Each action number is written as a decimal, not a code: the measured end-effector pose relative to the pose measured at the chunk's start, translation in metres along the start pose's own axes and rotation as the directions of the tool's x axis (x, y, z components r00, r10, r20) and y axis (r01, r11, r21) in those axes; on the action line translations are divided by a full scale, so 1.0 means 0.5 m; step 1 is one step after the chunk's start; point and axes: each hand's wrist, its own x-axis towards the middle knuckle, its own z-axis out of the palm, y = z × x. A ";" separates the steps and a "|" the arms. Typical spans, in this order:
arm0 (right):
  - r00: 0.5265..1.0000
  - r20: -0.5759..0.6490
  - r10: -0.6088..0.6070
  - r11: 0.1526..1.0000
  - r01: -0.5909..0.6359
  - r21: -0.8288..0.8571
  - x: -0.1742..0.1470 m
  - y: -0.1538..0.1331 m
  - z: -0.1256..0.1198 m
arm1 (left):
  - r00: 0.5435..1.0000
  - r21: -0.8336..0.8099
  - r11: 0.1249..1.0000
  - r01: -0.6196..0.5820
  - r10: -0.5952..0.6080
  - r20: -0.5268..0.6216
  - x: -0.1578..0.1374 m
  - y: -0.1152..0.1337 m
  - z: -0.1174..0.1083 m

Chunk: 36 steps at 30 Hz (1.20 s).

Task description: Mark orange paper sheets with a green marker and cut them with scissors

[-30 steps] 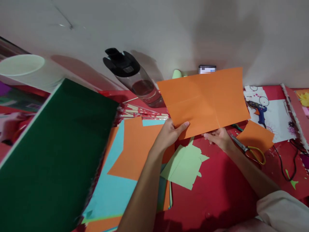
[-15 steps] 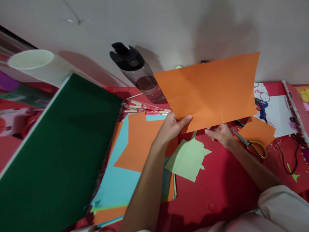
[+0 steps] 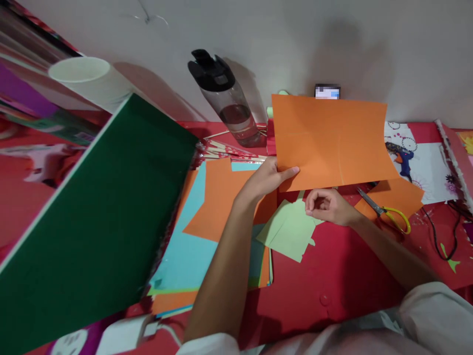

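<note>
A sheet of orange paper is held up in front of me, with a faint crease near its lower middle. My left hand grips its lower left corner, thumb on the near face. Just below the sheet's lower edge is my right hand, apart from the paper, its fingers curled in with nothing visible in them. Pale green paper pieces lie on the red table under the hands. To the right, yellow-handled scissors rest partly on another orange paper piece.
A green board stands tilted at left, beside a stack of blue and orange paper. Behind are a water bottle, wooden sticks and a phone-like screen. A blue glue gun lies right; a white charger sits front left.
My right hand has come away from the sheet's lower edge and curled its fingers. The orange sheet has turned and levelled slightly in my left hand. The camera view has shifted.
</note>
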 end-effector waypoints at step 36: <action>0.970 -0.238 -0.041 0.991 0.008 -0.134 -0.030 -0.083 -0.001 | 0.825 0.257 0.876 -0.408 0.234 0.514 -0.079 0.141 0.010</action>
